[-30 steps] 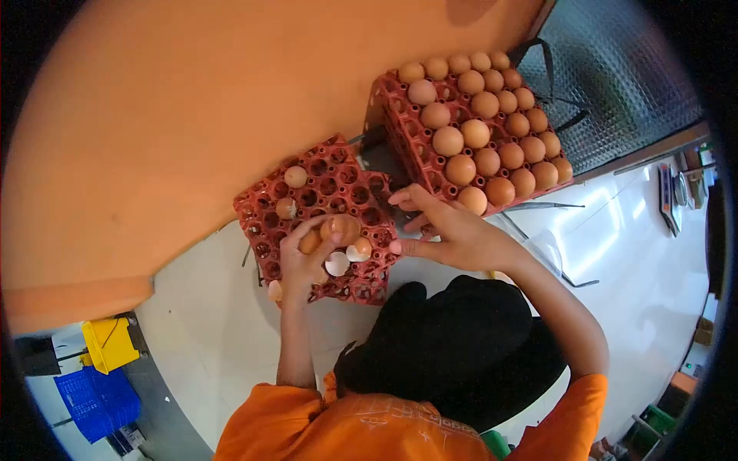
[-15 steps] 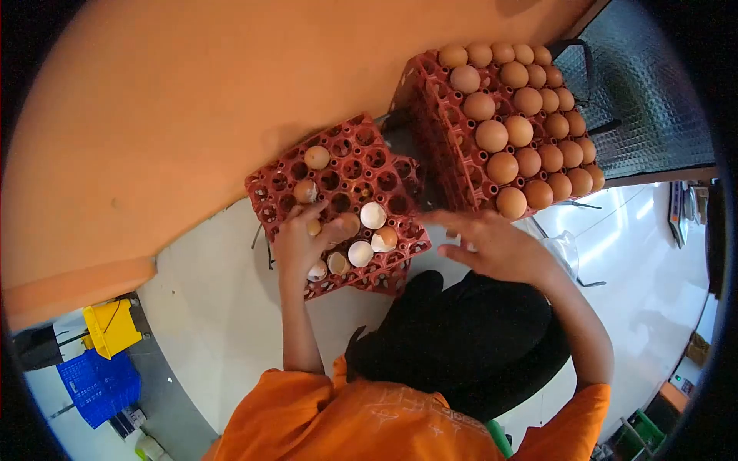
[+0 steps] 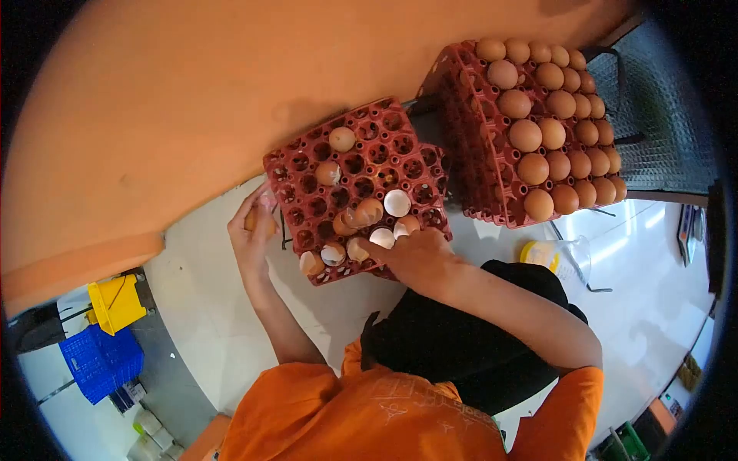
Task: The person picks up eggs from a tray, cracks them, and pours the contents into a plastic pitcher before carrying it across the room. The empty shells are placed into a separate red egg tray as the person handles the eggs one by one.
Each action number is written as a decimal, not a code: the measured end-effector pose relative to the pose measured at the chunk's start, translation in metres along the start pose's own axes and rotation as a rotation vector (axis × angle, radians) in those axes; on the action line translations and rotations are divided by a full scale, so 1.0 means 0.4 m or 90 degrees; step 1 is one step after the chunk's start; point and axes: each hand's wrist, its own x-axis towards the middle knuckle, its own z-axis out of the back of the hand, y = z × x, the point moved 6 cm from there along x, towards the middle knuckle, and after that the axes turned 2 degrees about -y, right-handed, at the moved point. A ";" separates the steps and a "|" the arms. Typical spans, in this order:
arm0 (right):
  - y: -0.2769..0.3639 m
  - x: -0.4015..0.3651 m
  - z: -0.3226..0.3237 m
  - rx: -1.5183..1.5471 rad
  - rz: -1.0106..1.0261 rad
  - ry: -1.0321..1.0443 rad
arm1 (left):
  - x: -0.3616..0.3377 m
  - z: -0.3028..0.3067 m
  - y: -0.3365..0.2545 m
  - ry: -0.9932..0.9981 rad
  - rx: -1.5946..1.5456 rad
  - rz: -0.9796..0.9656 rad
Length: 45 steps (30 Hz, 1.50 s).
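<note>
My left hand (image 3: 250,234) is closed around a brown egg (image 3: 262,223) just off the left edge of a red plastic egg tray (image 3: 338,201); whether that egg is whole is hard to see. Over the tray's near right part is my right hand (image 3: 423,265), its fingers curled at the broken eggshells, a brown-and-white one (image 3: 406,226) among them. White-lined shell halves (image 3: 397,203) and brown shell pieces (image 3: 369,210) sit in the near cups. Farther up the tray are a brown egg (image 3: 342,139) and a cracked-looking one (image 3: 327,174).
A tall stack of red trays topped with brown eggs (image 3: 526,136) stands at the right. Beyond my knees lies a clear container with a yellow lid (image 3: 540,253). An orange wall (image 3: 177,100) rises behind; blue (image 3: 100,357) and yellow crates (image 3: 115,305) are at far left.
My left hand has moved left off the tray with a brown egg. My right hand has come left and down onto the shells. The view has shifted slightly.
</note>
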 end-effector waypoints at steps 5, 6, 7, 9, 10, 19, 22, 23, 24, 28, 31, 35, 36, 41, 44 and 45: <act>0.044 0.050 -0.014 -0.041 0.007 0.035 | 0.015 0.022 0.020 -0.026 -0.040 0.012; 0.052 0.059 -0.011 -0.056 0.010 0.053 | 0.016 0.023 0.021 -0.026 -0.053 0.023; 0.063 0.070 -0.006 -0.028 0.016 0.030 | 0.015 0.024 0.018 -0.027 -0.066 0.034; 0.088 0.085 0.001 0.032 0.026 -0.015 | 0.012 0.033 0.023 -0.027 -0.081 0.042; 0.102 0.097 -0.019 -0.009 0.028 0.019 | 0.014 0.039 0.026 -0.026 -0.085 0.036; 0.197 0.171 -0.061 0.050 0.040 -0.068 | 0.025 0.082 0.042 -0.023 -0.083 0.029; 0.190 0.188 -0.082 0.014 -0.019 0.058 | 0.025 0.082 0.036 -0.033 -0.103 0.039; 0.179 0.183 -0.069 0.034 -0.041 0.006 | 0.024 0.082 0.035 -0.037 -0.111 0.046; 0.168 0.173 -0.052 0.054 -0.063 -0.045 | 0.024 0.081 0.035 -0.032 -0.113 0.044; 0.101 0.105 0.011 -0.042 -0.143 0.039 | 0.020 0.073 0.042 -0.021 -0.124 0.035; 0.064 0.077 0.002 -0.085 -0.157 -0.015 | 0.021 0.061 0.043 0.004 -0.114 0.029; 0.024 0.071 -0.033 -0.119 -0.183 -0.004 | 0.008 0.040 0.022 0.038 -0.094 0.028; 0.009 0.073 -0.050 -0.128 -0.199 0.036 | 0.005 0.037 0.020 0.035 -0.097 0.032; -0.021 0.032 0.021 -0.024 -0.208 -0.103 | -0.003 0.015 0.027 0.055 -0.149 0.022; -0.061 0.015 0.040 -0.038 -0.208 -0.184 | -0.008 -0.002 0.027 0.055 -0.204 0.046; -0.073 0.013 0.027 -0.034 -0.198 -0.101 | -0.009 -0.007 0.027 0.068 -0.227 0.047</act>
